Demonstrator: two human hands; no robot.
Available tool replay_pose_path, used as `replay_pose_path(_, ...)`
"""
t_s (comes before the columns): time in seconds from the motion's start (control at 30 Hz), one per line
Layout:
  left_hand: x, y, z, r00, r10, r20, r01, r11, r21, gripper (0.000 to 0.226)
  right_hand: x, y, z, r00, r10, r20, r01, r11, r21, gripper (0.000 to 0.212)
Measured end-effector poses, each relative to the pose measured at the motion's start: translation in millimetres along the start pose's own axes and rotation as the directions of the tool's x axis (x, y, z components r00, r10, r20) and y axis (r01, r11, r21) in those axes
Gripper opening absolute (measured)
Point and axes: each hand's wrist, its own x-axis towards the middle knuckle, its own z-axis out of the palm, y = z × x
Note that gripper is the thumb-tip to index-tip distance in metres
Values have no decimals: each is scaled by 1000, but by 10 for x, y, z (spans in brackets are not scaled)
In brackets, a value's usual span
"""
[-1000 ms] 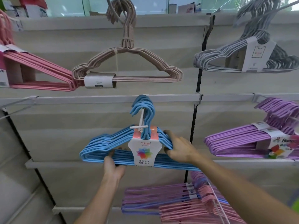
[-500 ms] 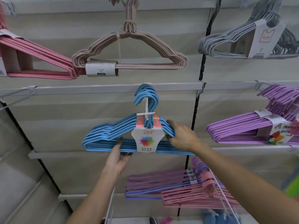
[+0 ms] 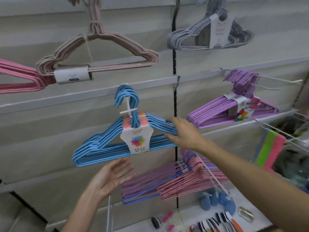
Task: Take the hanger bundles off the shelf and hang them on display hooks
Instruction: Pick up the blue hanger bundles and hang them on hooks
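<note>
Fingers of right hand curled round right shoulder of blue hanger bundle. Left hand open, palm up, fingers spread, just below bundle's bottom bars, not touching. Bundle hangs on white display hook at slat wall panel's middle rail; bare panel left, purple hanger bundle well right.

hanger bundle on display hook, left hand below, right hand at its right
</note>
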Motion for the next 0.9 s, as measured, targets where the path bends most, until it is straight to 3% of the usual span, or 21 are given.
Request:
replay_pose_path(0.23,-178,-130,502,988,146,52,-154,964,218,17,-479,191,-537,994,39,-102,-34,998,49,45)
replay_pose_path(0.37,-337,-290,1076,946,269,180,-315,895,315,16,-810,328,-949,982,50,-180,-39,997,65,36)
replay_pose_path(0.53,-505,-641,1799,878,328,348,-456,795,400,15,-1365,646,-1519,963,71,-259,-56,996,66,33)
replay_pose_path(0.77,-776,-1413,2795,754,284,592,-617,616,490,16,-2324,1230,-2440,899,142,-415,-119,990,81,22)
replay_pose_path(0.9,-1016,-1919,3414,695,198,691,-645,595,479,17,-2966,1559,-2840,855,219,-469,-197,976,96,21)
